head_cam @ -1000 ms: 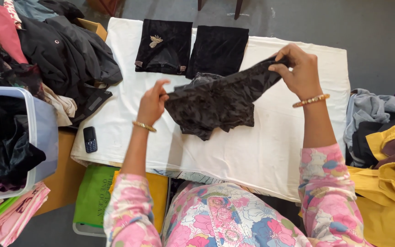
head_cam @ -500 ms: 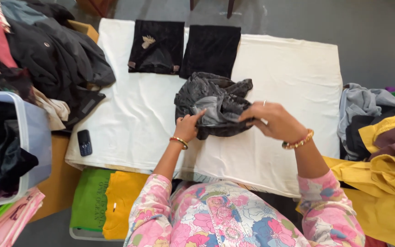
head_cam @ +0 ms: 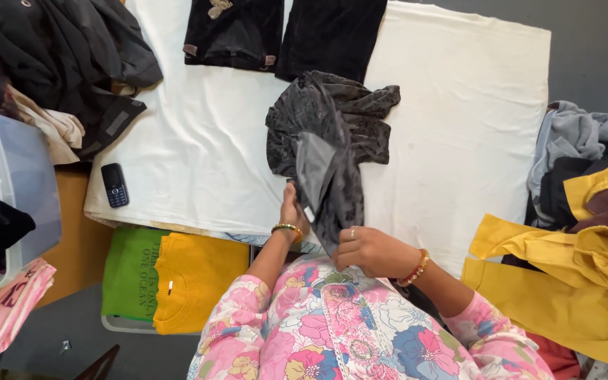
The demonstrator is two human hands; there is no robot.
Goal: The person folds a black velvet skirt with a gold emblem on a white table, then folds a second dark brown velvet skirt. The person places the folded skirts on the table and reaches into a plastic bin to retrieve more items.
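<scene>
Hands grip 1 dark patterned garment [head_cam: 332,141] above the white table cover [head_cam: 459,127] — left hand [head_cam: 294,211] clamped on its edge, right hand [head_cam: 367,250] closed on its lower end.

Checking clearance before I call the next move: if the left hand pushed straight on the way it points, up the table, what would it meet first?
The left hand already grips the dark patterned garment; going on, it would likely push into that bunched cloth first, with the folded black pieces beyond.

1. Garment [head_cam: 332,141]: dark grey, patterned, crumpled, with a paler lining showing.
2. Its lower edge is pinched in the fingers [head_cam: 350,243] of both hands; the rest lies bunched beyond them.
</scene>
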